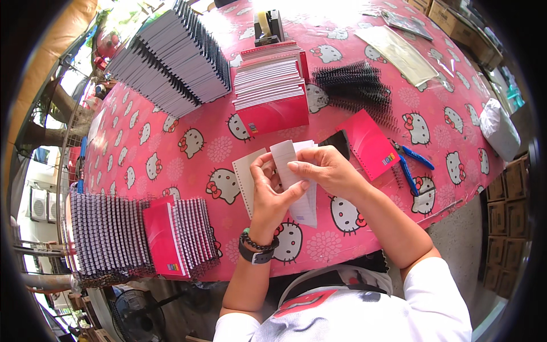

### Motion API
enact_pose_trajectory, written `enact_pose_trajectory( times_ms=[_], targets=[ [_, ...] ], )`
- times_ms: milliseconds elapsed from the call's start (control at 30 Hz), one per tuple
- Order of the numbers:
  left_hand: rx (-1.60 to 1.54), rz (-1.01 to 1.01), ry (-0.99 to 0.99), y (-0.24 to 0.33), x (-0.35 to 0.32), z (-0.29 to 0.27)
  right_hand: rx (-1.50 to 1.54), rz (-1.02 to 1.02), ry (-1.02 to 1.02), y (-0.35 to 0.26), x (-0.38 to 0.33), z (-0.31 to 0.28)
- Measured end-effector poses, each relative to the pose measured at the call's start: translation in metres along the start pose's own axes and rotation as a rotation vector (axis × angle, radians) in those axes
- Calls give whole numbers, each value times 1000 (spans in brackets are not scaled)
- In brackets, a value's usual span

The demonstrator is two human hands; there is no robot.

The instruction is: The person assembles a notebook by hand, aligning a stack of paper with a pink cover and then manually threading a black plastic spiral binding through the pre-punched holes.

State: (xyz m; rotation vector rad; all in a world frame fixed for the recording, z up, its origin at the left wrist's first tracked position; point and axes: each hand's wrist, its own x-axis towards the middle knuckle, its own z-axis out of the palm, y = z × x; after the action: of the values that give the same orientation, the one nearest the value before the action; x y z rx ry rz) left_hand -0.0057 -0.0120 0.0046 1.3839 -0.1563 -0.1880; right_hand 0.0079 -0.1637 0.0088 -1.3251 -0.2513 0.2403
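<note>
Between my hands is a small bundle of white lined paper sheets (306, 208), held upright over the table. My left hand (269, 191) is closed round its left side, the thumb pressing across the front. From the right, my right hand (330, 170) pinches the same sheets near their top. Beneath my left hand lies a pale cover sheet with punched holes (243, 171). Just right of my right hand are a pink notebook cover (367, 143) and a black piece (337, 143), partly hidden by the hand. Blue-handled pliers (408, 170) lie beyond it.
Tall stacks of spiral-bound notebooks (171, 62) stand at the far left, others (108, 236) at the near left. A pink-covered paper stack (270, 91), black spiral coils (356, 88), a tape dispenser (268, 28) and a clear plastic sleeve (399, 54) sit across the patterned tablecloth (219, 149).
</note>
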Motion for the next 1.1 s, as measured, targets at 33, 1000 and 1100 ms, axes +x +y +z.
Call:
enact_pose_trajectory(
  times_ms=[33,1000,1100],
  targets=[
    [-1,3,4,-3,0,-1,7,0,-6,-1,0,0],
    [-188,-100,-93,12,0,-6,-272,-44,123,-18,-5,0],
    [-192,-101,-96,12,0,-6,-274,-49,112,-17,-5,-1]
  ],
)
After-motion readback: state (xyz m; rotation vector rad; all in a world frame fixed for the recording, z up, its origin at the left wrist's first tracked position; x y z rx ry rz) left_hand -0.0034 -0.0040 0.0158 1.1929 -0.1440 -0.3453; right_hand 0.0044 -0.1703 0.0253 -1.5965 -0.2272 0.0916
